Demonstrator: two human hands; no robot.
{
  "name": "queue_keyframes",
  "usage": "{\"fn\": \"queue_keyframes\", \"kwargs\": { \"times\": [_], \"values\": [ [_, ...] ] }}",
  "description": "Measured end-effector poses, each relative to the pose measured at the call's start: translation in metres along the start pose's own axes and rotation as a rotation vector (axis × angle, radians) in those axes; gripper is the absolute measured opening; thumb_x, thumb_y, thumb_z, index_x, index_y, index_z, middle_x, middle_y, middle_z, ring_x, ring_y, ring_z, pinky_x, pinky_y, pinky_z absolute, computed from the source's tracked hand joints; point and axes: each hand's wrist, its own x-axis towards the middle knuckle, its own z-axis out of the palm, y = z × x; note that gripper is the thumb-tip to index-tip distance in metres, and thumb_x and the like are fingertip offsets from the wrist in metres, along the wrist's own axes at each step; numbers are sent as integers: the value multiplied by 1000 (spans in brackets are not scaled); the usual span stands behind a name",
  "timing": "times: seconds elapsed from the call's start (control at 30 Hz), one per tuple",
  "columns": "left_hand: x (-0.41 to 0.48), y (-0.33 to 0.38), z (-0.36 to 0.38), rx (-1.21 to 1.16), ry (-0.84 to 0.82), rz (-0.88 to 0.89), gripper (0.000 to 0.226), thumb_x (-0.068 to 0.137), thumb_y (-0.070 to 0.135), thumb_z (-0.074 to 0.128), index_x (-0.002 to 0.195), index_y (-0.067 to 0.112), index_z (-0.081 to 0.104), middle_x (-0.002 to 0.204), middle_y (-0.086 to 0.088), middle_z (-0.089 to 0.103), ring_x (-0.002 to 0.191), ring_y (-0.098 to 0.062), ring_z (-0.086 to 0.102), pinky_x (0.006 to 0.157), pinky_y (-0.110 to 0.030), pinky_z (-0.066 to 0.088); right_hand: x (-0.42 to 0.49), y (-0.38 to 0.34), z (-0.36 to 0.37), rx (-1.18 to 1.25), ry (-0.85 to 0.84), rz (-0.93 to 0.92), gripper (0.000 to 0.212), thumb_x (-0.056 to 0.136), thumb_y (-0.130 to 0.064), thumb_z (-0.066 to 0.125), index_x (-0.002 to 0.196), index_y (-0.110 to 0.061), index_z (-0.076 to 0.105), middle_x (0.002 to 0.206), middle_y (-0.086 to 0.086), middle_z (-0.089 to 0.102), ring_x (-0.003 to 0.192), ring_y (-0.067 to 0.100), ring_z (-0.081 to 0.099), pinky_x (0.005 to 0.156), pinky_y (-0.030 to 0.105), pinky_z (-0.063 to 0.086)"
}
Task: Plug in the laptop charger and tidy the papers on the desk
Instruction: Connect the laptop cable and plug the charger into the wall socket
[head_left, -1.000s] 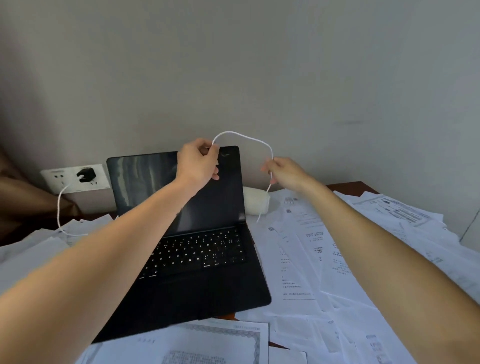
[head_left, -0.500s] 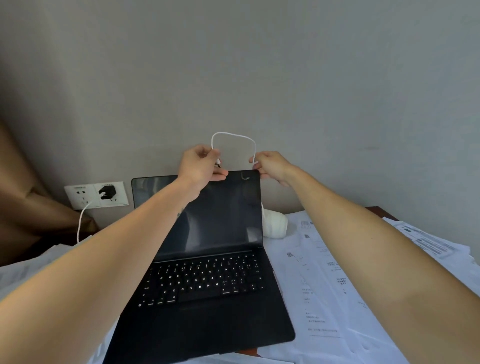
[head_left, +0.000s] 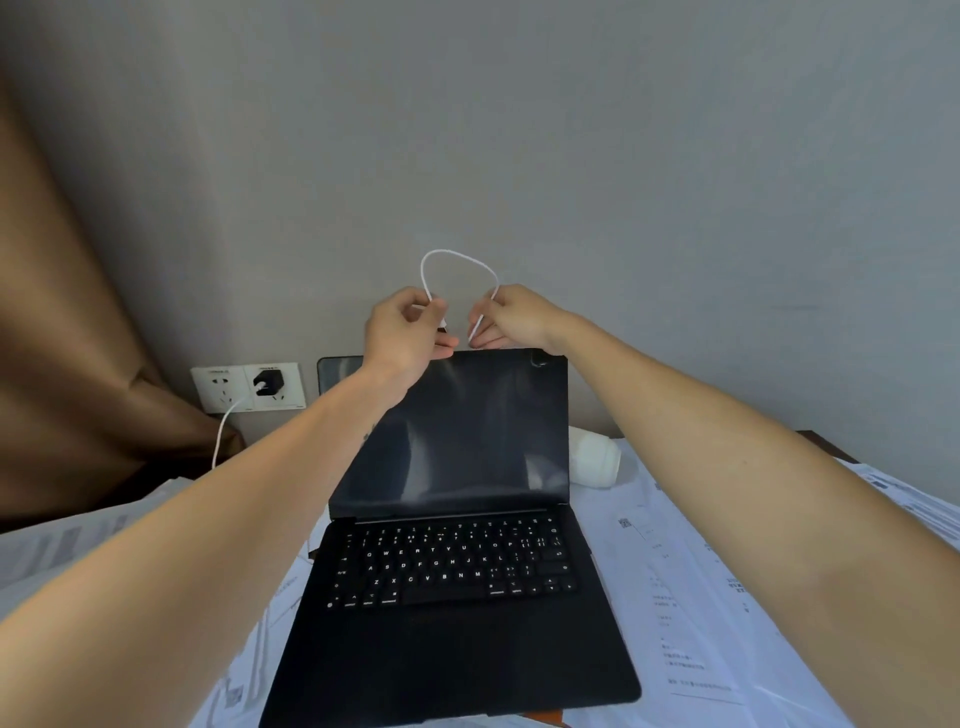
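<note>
Cable (head_left: 457, 257) arches in a white loop above the open black laptop (head_left: 452, 519), the left hand (head_left: 408, 327) pinching it near its free end and the right hand (head_left: 511, 317) pinching it further along. The black charger brick (head_left: 267, 383) already sits in the wall socket (head_left: 221, 387), so I reckon only the laptop end remains to connect. Printed papers (head_left: 675, 571) lie scattered across the surface (head_left: 821, 441) around the laptop, not yet tidied.
</note>
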Motion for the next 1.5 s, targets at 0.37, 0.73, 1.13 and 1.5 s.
{"fn": "queue_keyframes", "kwargs": {
  "times": [0.37, 0.73, 1.13, 1.5],
  "values": [
    [-14, -16, -20, 294, -119, 80, 16, 103, 20, 65, 88, 22, 71, 81, -4, 70, 71, -27, 75, 76, -46, 65, -14, -3, 3, 414, -96, -56, 26, 107, -13, 47, 128, 0, 57, 118, 19, 72, 107, 26, 72, 95, 37, 58],
    [-59, -39, 39, 903, -307, 214, 17, 101, 41, 62, 95, 28, 71, 80, 5, 71, 80, -21, 66, 74, -35, 50, -71, 46, -47, -377, 86, 89, 35, 94, -3, 44, 128, -6, 45, 128, 15, 49, 94, 23, 59, 74, 30, 46],
    [-81, -57, 82, 803, -331, 124, 25, 102, 29, 61, 86, 12, 70, 76, -5, 69, 75, -28, 67, 70, -37, 56, -122, 96, -80, -841, 190, 89, 58, 95, -8, 46, 151, -8, 31, 136, 10, 44, 122, 30, 49, 97, 44, 46],
    [-107, -82, 119, 1125, -445, 436, 29, 111, 30, 44, 116, 22, 72, 106, -4, 56, 81, -28, 61, 68, -35, 39, -170, 144, -46, -202, 242, -18, 17, 102, -33, 57, 110, -19, 62, 99, -1, 70, 85, 8, 69, 72, 23, 47]
  ]
}}
